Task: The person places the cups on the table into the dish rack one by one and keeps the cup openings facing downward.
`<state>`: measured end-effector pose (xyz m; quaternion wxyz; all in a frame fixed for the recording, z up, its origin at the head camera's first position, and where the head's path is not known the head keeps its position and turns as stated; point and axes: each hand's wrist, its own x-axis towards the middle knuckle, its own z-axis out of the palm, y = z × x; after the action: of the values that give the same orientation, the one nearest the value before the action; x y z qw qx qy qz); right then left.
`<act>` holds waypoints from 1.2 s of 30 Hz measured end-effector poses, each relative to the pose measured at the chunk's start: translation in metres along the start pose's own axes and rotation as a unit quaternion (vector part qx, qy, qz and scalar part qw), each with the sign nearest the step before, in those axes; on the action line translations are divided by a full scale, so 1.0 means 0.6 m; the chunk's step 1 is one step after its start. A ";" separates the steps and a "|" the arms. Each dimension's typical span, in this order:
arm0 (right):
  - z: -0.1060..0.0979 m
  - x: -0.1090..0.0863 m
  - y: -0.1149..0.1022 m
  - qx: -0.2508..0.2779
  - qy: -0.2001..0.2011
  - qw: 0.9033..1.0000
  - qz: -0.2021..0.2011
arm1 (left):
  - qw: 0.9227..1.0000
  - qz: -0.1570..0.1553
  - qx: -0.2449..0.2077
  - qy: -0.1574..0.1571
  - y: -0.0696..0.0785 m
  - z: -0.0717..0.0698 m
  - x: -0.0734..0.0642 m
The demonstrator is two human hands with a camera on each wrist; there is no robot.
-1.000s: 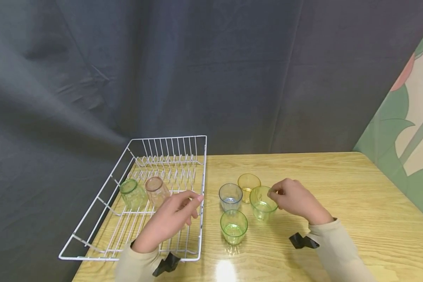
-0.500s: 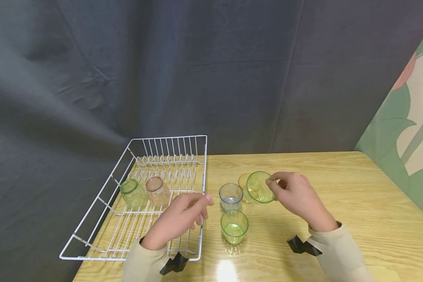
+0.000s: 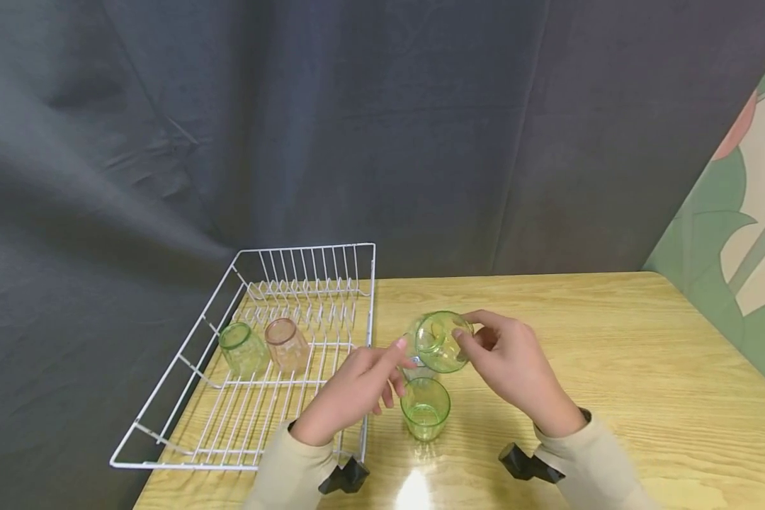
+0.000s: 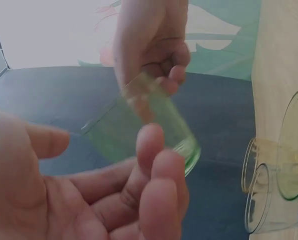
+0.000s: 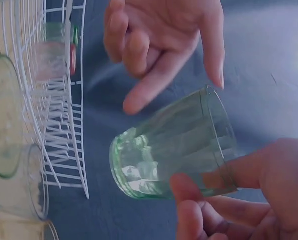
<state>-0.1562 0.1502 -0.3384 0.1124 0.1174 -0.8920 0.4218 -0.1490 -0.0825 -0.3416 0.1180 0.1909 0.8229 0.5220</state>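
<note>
A clear green glass [image 3: 443, 343] is tilted in the air, its rim pinched between the thumb and fingers of my right hand [image 3: 513, 361]. My left hand [image 3: 363, 382] reaches toward the glass from the left; in the right wrist view its thumb and fingers spread around the tilted glass [image 5: 171, 145] without gripping it. Behind and below the raised glass is the blue glass [image 4: 261, 200], mostly hidden in the head view. The amber glass [image 4: 251, 160] shows only in the wrist views. Another green glass [image 3: 425, 411] stands upright on the table nearer to me.
A white wire dish rack [image 3: 370, 297] occupies the table's left side. Inside it, a green glass [image 3: 242, 350] and a pink glass [image 3: 287, 345] stand upside down side by side. Dark cloth [image 3: 382, 142] hangs behind the wooden table [image 3: 612, 354].
My right hand has lifted the green glass off the table, tilted it and carried it left. My left hand has moved right from over the rack toward it.
</note>
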 end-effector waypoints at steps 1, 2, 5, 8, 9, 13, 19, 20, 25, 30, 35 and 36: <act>0.003 -0.001 -0.002 0.005 0.000 1.000 -0.001 | 1.000 -0.005 -0.001 0.003 0.000 0.002 0.001; 0.005 -0.003 -0.004 0.009 -0.002 1.000 -0.002 | 1.000 -0.010 0.002 0.007 0.000 0.003 0.002; 0.012 -0.007 -0.008 0.011 -0.001 1.000 -0.014 | 0.999 -0.020 0.015 0.022 0.001 0.005 0.004; 0.015 -0.008 -0.010 0.004 -0.001 1.000 -0.030 | 0.999 -0.023 0.029 0.035 0.001 0.005 0.006; 0.016 -0.009 -0.011 0.002 -0.002 0.999 -0.034 | 0.998 -0.023 0.034 0.038 0.001 0.005 0.006; 0.013 -0.009 -0.012 0.009 -0.029 0.999 -0.025 | 0.998 -0.025 0.046 0.043 -0.001 0.005 0.007; 0.002 -0.005 -0.007 0.084 -0.093 0.992 0.026 | 0.996 -0.021 0.068 0.044 -0.001 0.005 0.004; 0.001 -0.004 -0.005 0.095 -0.099 0.990 0.030 | 0.996 -0.018 0.071 0.043 0.000 0.006 0.004; 0.001 0.001 -0.001 0.118 -0.119 0.985 0.043 | 0.997 -0.018 0.068 0.037 0.003 0.007 0.000; 0.003 0.003 0.002 0.120 -0.135 0.983 0.040 | 0.996 -0.019 0.077 0.037 0.003 0.004 -0.001; 0.006 0.002 0.005 0.113 -0.148 0.982 0.015 | 0.996 -0.018 0.074 0.041 -0.002 0.001 0.000; 0.006 0.001 0.005 0.110 -0.150 0.983 0.012 | 0.997 -0.019 0.070 0.041 -0.002 0.000 0.000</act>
<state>-0.1584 0.1490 -0.3428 -0.0408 0.1804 -0.8483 0.4962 -0.1493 -0.0828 -0.3429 0.0805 0.1615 0.8650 0.4682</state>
